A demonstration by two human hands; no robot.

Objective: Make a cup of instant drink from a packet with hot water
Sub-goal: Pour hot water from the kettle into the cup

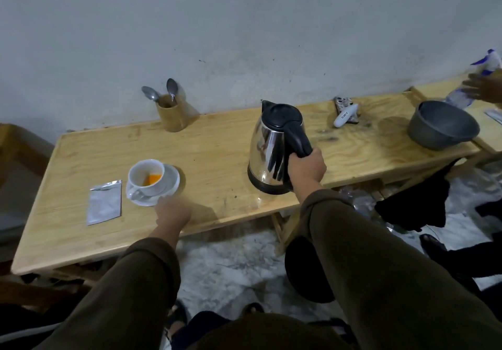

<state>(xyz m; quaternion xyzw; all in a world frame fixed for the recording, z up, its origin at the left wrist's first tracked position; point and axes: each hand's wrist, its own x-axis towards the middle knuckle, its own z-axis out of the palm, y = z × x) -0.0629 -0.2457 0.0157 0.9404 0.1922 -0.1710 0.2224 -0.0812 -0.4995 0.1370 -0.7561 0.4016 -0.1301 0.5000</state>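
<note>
A silver packet [104, 203] lay flat on the left part of a pale wooden desk [217, 143], its top edge torn open. Just to its right stood a white cup [146, 177] on a white saucer [165, 186], with a small heap of orange powder at the bottom of the cup. The left hand [173, 212] hovered at the near right edge of the saucer, blurred, so whether its fingers touched the saucer or how far they were spread could not be told. Farther back, against the wall, a wooden holder [171, 116] held two metal spoons [163, 93]. To the right of centre, a steel kettle [274, 148] with a black lid, base and handle stood upright, its spout pointing away towards the wall. The right hand [307, 167] was wrapped firmly around the lower part of the kettle's handle. Both arms wore dark brown sleeves. At the far right sat a grey bowl [442, 125], and another person's hand [482, 87] gripped a clear plastic bottle [474, 79].
</note>
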